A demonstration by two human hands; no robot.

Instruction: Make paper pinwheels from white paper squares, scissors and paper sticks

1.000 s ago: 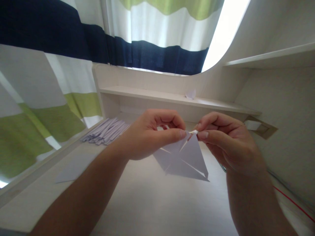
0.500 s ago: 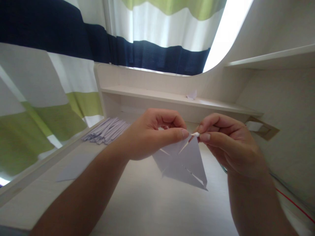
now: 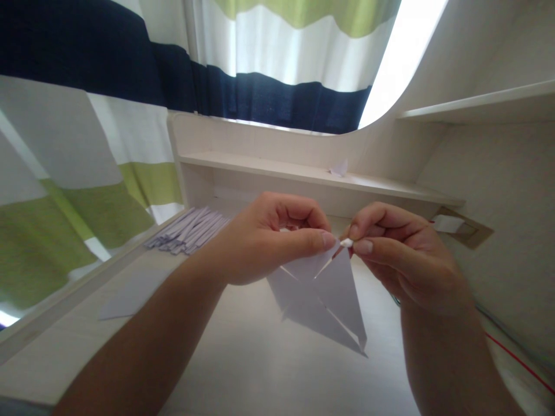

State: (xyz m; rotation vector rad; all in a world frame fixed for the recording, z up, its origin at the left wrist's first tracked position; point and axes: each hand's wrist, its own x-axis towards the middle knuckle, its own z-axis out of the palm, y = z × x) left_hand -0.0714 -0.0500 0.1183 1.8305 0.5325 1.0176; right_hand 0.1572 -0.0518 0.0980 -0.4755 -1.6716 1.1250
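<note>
In the middle of the head view hangs a white sheet of paper (image 3: 321, 294) with long slits cut in from its corners. My left hand (image 3: 281, 240) is closed, thumb against fingers, on the top of this sheet. Close to its thumb tip, my right hand (image 3: 399, 254) pinches a small white tip (image 3: 346, 243), rounded like a cotton bud's end. What lies behind that tip is hidden by the fingers, so I cannot tell its exact kind. The two hands' fingertips are close together above the desk.
A pile of thin white paper strips (image 3: 188, 231) lies at the left of the desk (image 3: 243, 358). Nearer is a flat white paper (image 3: 134, 292). A folded paper piece (image 3: 339, 169) sits on the back shelf (image 3: 260, 164). At right are a wall socket (image 3: 466, 228) and a red cable (image 3: 515, 358).
The right hand and the white tip have shifted slightly down. The sheet's lower corner hangs lower, and its slits have changed angle a little. Both hands keep their grip.
</note>
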